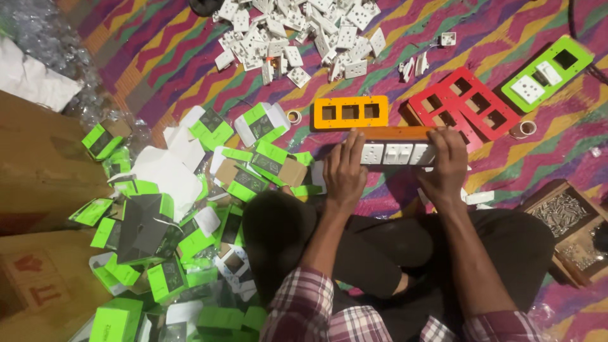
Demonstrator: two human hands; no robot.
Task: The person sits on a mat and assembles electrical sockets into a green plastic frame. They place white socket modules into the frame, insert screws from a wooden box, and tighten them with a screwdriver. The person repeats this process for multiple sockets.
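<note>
1. Head view: green cartons (158, 253) litter our left.
2. Our left hand (345, 170) spreads fingers flat, steadying the orange switch strip (396, 149) on the mat.
3. Our right hand (446, 166) seemingly clamps its end.

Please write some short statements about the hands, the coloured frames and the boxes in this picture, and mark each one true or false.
1. Both hands, left hand and right hand, rest on the switch strip. True.
2. The orange frame has white sockets fitted in its openings. False: its three openings are empty.
3. The green frame lies at the upper right and holds white parts. True.
4. The pile of white sockets lies beside the person's knees. False: it lies at the top of the view, beyond the frames.
5. Green boxes are scattered on the person's left. True.
6. The wooden tray of screws is on the left. False: it is on the right.
</note>
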